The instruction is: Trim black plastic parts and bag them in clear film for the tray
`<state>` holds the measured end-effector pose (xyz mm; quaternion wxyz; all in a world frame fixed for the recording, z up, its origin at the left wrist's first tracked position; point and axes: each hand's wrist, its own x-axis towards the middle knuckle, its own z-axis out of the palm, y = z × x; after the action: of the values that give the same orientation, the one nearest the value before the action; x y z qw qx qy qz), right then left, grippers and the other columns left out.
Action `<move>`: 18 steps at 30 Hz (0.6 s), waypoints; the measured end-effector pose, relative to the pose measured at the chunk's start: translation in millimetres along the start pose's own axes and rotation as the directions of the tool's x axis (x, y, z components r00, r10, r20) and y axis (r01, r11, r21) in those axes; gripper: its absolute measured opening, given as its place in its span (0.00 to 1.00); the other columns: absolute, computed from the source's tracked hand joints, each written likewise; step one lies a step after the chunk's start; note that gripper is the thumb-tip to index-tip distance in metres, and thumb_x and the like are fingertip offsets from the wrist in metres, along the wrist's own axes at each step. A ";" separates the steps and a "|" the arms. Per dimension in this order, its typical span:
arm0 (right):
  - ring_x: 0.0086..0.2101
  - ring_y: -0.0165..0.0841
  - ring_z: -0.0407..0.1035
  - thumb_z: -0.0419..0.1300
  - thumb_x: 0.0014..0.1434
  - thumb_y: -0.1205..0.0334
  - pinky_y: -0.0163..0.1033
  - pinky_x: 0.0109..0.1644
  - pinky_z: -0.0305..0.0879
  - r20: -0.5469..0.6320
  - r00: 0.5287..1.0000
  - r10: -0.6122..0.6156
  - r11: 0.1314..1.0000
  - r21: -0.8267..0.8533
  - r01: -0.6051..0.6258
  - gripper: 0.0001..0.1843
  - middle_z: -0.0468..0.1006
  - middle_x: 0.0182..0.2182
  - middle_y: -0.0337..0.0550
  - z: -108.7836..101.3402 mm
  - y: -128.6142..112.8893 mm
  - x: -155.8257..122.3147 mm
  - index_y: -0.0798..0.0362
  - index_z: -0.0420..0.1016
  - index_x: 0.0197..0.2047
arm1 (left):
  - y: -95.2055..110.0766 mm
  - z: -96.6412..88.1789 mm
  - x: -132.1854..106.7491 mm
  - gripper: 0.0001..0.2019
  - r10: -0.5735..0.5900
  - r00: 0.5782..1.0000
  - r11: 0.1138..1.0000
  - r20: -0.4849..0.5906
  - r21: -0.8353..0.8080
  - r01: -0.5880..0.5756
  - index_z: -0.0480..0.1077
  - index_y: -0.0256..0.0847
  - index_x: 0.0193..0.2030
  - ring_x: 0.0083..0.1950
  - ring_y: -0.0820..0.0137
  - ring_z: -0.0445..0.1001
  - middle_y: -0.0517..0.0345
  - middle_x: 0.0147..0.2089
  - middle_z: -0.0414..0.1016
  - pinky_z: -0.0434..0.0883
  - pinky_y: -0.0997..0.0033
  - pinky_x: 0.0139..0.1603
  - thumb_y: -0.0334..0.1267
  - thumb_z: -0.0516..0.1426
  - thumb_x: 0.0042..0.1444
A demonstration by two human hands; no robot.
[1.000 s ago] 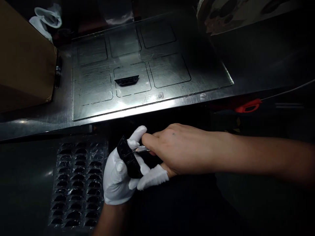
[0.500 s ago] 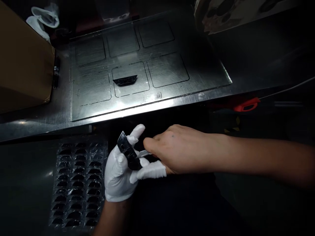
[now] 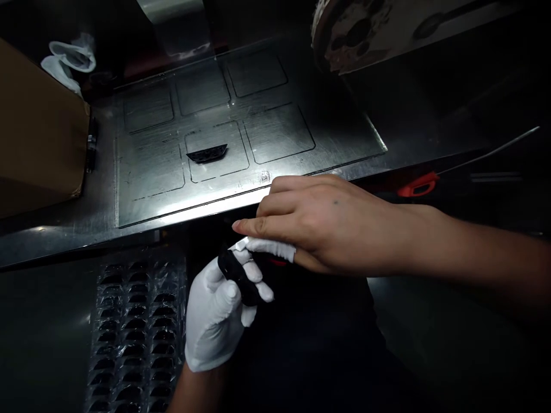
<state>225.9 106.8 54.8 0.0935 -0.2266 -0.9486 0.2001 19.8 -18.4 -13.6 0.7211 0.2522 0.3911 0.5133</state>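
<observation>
In the head view, my left hand (image 3: 215,321), in a white glove, grips a small black plastic part (image 3: 239,278) between thumb and fingers, just below the bench edge. My bare right hand (image 3: 310,221) has a white cover on its thumb and is closed around a thin metal blade (image 3: 241,244), mostly hidden by the fingers. The bright blade tip lies at the upper end of the held part; whether it touches is unclear. Another black trim piece (image 3: 207,154) rests on the glass-like sheet (image 3: 146,201) on the bench.
At lower left, a clear plastic tray (image 3: 138,338) carries rows of black parts. A cardboard box (image 3: 43,132) stands at left with a white glove-like cloth (image 3: 69,60) behind it. A red-handled tool (image 3: 419,184) hangs below the bench edge (image 3: 206,207). A large roll (image 3: 357,34) sits upper right.
My right hand has moved up and left with the blade, from the held part's side to its upper end. My left hand has turned the part so a smoother dark face shows.
</observation>
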 end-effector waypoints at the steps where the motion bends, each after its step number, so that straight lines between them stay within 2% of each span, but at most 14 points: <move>1: 0.43 0.41 0.68 0.61 0.68 0.67 0.42 0.39 0.63 0.012 1.000 0.007 1.000 -0.022 -0.007 0.22 0.80 0.43 0.46 -0.3 -1.2 1.2 0.53 0.74 0.64 | 0.7 1.0 -0.5 0.15 -0.008 1.000 1.000 -0.003 0.019 0.008 0.75 0.45 0.54 0.36 0.72 0.80 0.56 0.43 0.74 0.67 0.88 0.20 0.46 0.61 0.64; 10: 0.43 0.42 0.69 0.53 0.74 0.66 0.41 0.35 0.58 0.056 0.997 0.056 0.987 -0.151 -0.046 0.19 0.80 0.42 0.48 4.6 -0.7 2.8 0.53 0.75 0.63 | 6.9 1.4 -3.9 0.19 -0.139 0.981 0.974 -0.136 0.160 0.160 0.74 0.42 0.56 0.35 0.71 0.79 0.55 0.42 0.73 0.65 0.86 0.20 0.47 0.64 0.61; 14: 0.40 0.41 0.68 0.57 0.70 0.69 0.40 0.31 0.56 0.102 0.993 0.062 0.972 -0.234 -0.037 0.15 0.80 0.37 0.46 0.9 -1.8 7.6 0.54 0.80 0.56 | 9.8 -5.2 -0.2 0.18 -0.200 0.977 0.968 -0.068 0.139 0.208 0.75 0.40 0.55 0.34 0.71 0.79 0.54 0.42 0.73 0.62 0.87 0.18 0.47 0.64 0.61; 18: 0.34 0.39 0.67 0.58 0.64 0.75 0.40 0.29 0.54 0.162 0.986 -0.042 0.942 -0.323 0.093 0.13 0.76 0.27 0.44 -10.2 -11.3 17.4 0.54 0.83 0.41 | 10.8 -15.9 4.0 0.16 -0.284 0.958 0.954 0.029 0.109 0.279 0.77 0.37 0.50 0.27 0.74 0.76 0.51 0.38 0.74 0.56 0.86 0.14 0.47 0.63 0.62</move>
<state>209.0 109.2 70.3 -0.0116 -0.1905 -0.9802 0.0522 1.6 -11.5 -15.5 0.7813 0.2422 0.4331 0.3786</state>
